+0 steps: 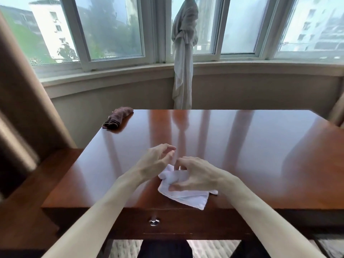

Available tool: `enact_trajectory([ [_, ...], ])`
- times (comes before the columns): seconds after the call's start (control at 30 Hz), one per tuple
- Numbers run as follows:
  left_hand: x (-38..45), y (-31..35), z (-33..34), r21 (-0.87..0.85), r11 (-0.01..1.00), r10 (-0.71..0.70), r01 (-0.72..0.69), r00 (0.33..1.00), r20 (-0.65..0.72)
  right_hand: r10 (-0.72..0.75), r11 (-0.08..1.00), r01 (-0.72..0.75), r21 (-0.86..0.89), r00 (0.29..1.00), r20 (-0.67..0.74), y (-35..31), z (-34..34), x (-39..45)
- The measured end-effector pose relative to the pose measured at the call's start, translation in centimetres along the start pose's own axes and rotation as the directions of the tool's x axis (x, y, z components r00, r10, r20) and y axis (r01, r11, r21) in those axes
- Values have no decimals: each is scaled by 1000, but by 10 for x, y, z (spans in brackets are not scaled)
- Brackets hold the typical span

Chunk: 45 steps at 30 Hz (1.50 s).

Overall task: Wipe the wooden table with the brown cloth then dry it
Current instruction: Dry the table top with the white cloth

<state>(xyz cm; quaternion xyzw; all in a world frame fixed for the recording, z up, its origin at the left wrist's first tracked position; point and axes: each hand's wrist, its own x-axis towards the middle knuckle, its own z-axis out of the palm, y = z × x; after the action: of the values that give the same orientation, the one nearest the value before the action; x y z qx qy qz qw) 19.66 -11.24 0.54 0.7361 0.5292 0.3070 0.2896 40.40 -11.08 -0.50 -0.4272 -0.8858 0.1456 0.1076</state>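
Note:
The brown cloth (pixel 117 117) lies bunched at the far left corner of the glossy wooden table (pixel 251 155), away from both hands. A white cloth (pixel 188 196) lies crumpled near the table's front edge. My right hand (pixel 195 174) grips the white cloth's upper bunched part, with its thumb pressed on the fabric. My left hand (pixel 158 161) hovers just left of it, fingers curled and apart, holding nothing.
A drawer with a metal knob (pixel 154 221) sits under the table's front edge. A tied white curtain (pixel 183 58) hangs before the windows behind the table. A brown curtain (pixel 20 101) hangs at the left, above a lower wooden surface (pixel 37 183).

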Motion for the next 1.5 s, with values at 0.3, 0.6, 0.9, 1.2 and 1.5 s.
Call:
enact_trajectory([
  [0.3, -25, -3, 12, 471, 782, 346, -408, 913, 218, 12, 999, -21, -44, 982, -187, -3, 17, -54],
  [0.6, -14, 4, -21, 488, 811, 305, -323, 945, 119, -27, 987, -26, -156, 944, -329, -14, -23, -5],
  [0.9, -31, -63, -16, 732, 591, 450, -340, 892, 51, -92, 975, 18, -221, 939, -330, -16, 26, 8],
  [1.2, -30, -68, -21, 462, 831, 301, -310, 949, 96, 74, 974, -76, -215, 997, -17, -26, 13, 25],
  [1.5, -42, -70, -20, 428, 876, 237, -222, 971, 20, 17, 992, -23, -128, 999, -49, -40, 35, 23],
])
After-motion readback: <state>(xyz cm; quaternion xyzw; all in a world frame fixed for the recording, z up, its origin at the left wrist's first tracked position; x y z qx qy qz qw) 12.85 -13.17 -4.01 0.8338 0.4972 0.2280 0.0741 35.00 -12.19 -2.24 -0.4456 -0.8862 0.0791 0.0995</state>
